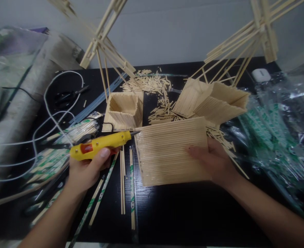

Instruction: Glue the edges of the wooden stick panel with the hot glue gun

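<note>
My left hand [90, 172] is wrapped round a yellow glue gun [108, 142]. Its dark nozzle points right and reaches the upper left corner of a panel of wooden sticks [167, 155]; whether it touches cannot be told. Shiny, clear glue shows along the panel's left edge. My right hand [211, 158] grips that panel at its right side, thumb on the front face and fingers hidden behind. The panel is held tilted above the black table [183, 213]. Just behind stand a small model with a square stick box [123, 110] and a larger stick structure [214, 100].
Short cut sticks [149, 82] lie heaped at the back. Chopsticks in green-printed wrappers [132, 193] lie below the glue gun. A white cable [47, 100] loops at left near black scissors [66, 98]. Clear plastic wrappers [275, 127] pile up at right, near a white case [261, 75].
</note>
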Action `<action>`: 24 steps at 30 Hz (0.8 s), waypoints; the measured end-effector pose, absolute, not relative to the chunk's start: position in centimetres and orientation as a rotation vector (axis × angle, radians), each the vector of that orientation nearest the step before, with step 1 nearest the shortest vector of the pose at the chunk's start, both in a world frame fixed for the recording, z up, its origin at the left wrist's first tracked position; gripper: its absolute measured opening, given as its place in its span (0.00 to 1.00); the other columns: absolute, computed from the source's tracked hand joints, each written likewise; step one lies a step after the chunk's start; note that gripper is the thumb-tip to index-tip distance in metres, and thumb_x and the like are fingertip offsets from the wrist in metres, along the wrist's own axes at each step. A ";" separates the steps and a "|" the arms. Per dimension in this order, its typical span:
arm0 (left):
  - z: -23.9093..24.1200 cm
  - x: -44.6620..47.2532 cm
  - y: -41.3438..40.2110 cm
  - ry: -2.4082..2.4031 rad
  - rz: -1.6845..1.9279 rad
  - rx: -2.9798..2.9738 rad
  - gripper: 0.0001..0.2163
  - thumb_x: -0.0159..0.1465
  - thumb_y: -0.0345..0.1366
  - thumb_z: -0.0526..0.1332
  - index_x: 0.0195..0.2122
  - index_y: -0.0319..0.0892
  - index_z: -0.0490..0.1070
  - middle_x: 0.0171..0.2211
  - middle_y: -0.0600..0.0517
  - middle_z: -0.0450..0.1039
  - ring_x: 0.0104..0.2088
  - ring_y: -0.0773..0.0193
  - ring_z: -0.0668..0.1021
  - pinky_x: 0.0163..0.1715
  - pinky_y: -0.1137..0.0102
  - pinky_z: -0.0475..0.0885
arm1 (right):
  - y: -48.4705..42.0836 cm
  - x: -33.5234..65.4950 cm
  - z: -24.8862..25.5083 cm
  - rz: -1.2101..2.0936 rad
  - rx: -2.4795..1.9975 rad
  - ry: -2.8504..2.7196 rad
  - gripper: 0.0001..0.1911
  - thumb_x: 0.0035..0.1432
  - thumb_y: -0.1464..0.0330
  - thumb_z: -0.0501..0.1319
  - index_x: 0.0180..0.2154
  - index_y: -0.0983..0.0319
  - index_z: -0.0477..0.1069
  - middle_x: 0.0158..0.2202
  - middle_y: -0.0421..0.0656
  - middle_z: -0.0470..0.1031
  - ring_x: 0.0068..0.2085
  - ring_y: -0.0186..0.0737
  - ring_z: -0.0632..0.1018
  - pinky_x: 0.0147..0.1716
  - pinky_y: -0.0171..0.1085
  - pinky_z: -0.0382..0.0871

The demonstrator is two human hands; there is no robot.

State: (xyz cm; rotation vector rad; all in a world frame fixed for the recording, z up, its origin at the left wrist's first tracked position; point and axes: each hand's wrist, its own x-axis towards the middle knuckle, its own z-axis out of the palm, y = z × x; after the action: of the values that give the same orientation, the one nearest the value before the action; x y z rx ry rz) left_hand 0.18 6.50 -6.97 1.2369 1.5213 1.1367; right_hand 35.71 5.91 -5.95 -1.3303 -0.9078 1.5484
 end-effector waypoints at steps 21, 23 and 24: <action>-6.8 0.3 6.8 1.537 1.087 1.341 0.21 0.63 0.60 0.78 0.33 0.45 0.89 0.23 0.50 0.82 0.19 0.61 0.76 0.16 0.71 0.70 | 5.6 35.7 -6.3 1.547 -1.316 -0.959 0.15 0.61 0.51 0.82 0.42 0.52 0.91 0.42 0.45 0.93 0.45 0.58 0.91 0.52 0.54 0.87; -7.0 0.2 6.7 1.524 1.092 1.343 0.21 0.63 0.59 0.78 0.33 0.45 0.89 0.23 0.50 0.82 0.19 0.62 0.76 0.16 0.71 0.70 | 5.7 35.7 -6.4 1.555 -1.335 -0.950 0.18 0.60 0.49 0.82 0.44 0.53 0.91 0.43 0.46 0.93 0.48 0.61 0.91 0.53 0.56 0.87; -7.0 0.1 6.7 1.521 1.093 1.341 0.21 0.63 0.59 0.78 0.33 0.45 0.88 0.23 0.50 0.81 0.19 0.62 0.75 0.17 0.71 0.70 | 5.7 35.7 -6.4 1.559 -1.347 -0.934 0.19 0.59 0.49 0.82 0.44 0.53 0.91 0.43 0.47 0.93 0.49 0.62 0.91 0.54 0.57 0.86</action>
State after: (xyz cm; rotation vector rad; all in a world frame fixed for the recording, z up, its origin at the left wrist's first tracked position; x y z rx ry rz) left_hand 0.12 6.73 -7.04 1.3405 1.5208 1.0931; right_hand 35.70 5.72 -6.38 -1.3473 -0.9340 1.5586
